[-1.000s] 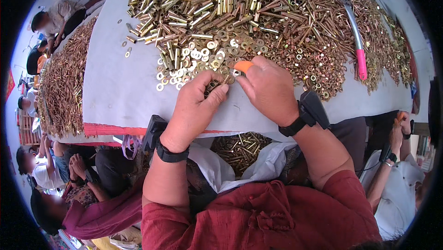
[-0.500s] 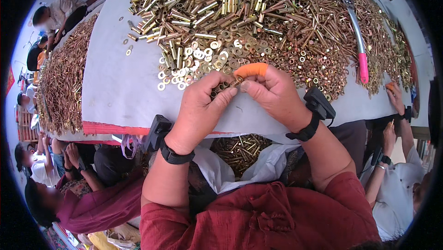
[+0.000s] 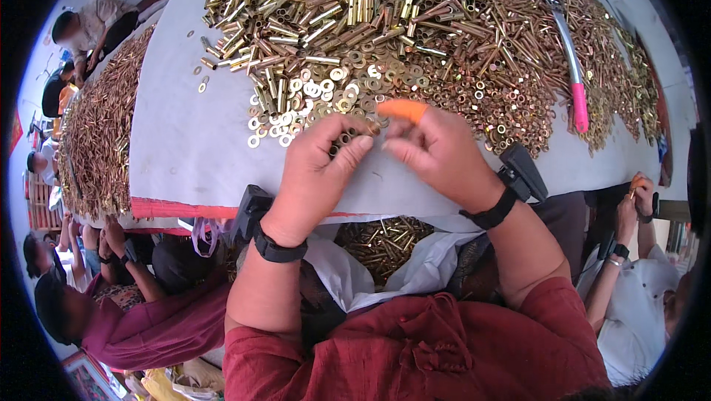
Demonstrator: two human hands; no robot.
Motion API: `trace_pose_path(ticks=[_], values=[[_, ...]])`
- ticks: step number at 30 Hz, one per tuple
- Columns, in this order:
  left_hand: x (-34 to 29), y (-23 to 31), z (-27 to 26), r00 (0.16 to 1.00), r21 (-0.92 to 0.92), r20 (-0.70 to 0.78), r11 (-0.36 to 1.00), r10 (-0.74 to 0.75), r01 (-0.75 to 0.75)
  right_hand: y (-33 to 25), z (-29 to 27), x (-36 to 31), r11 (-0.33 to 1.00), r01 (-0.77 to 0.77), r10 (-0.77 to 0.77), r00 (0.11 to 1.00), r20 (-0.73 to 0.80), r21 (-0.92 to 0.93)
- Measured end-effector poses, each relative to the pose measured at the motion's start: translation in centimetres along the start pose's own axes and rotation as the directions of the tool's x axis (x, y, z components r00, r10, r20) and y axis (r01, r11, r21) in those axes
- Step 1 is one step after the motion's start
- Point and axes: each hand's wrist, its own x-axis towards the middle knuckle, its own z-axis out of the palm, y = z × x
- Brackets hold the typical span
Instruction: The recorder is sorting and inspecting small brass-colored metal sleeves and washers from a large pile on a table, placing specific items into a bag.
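Note:
Several short brass-coloured metal tubes are bunched in my left hand, its thumb and fingers closed around them; their round open ends show. A small ring-like end sits at its fingertips, too small to make out. Just to the right, my right hand has its thumb and index finger apart, with nothing visible between them. An orange finger cover wraps that index finger. Ahead of both hands lie flat washers, and small nuts spread to the right. Behind them rises a heap of metal sleeves.
A pink-handled tool lies on the bolts at right. The pale tabletop has a red front edge. Below it, a white-lined container between my arms holds assembled-looking bolts. A co-worker's hands are at right; a person in purple sits left.
My right thumb and index finger have parted and drawn slightly away from my left hand, where they were touching the piece at its fingertips. The left hand still holds the tubes.

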Motion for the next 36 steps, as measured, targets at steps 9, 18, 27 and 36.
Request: trace_pose_path(ticks=[9, 18, 27, 36], values=[[0.1, 0.1, -0.9, 0.997, -0.019, -0.067, 0.999, -0.044, 0.042, 0.0, 1.3, 0.5, 0.85, 0.064, -0.095, 0.995, -0.032, -0.523], [-0.1, -0.4, -1.6, 0.999, -0.006, -0.052, 1.0, -0.007, 0.007, -0.2, -0.2, 0.0, 0.936, 0.007, -0.019, 0.999, -0.029, -0.353], [-0.1, -0.4, -1.4, 0.999, 0.066, -0.034, 0.998, 0.015, -0.012, -0.3, -1.8, -0.3, 0.957, -0.054, 0.031, 0.996, -0.082, -0.286], [0.0, 0.0, -0.8, 0.999, 0.052, -0.032, 0.998, -0.022, 0.024, 1.0, 0.2, 0.0, 0.853, 0.127, -0.18, 0.982, -0.056, -0.506]])
